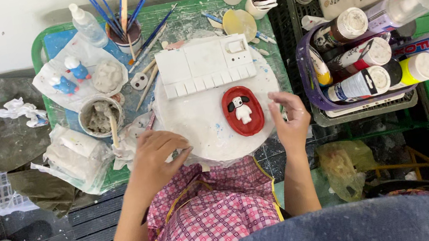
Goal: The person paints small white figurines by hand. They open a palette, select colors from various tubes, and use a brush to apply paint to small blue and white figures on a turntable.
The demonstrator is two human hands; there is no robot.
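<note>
A small red oval clay dish (pixel 242 111) bearing a white dog figure is seen lying on the round white turntable (pixel 210 127), the right hand (pixel 291 119) resting loosely open just beside it and the left hand (pixel 156 160), fingers curled, laid empty on the turntable's near edge.
</note>
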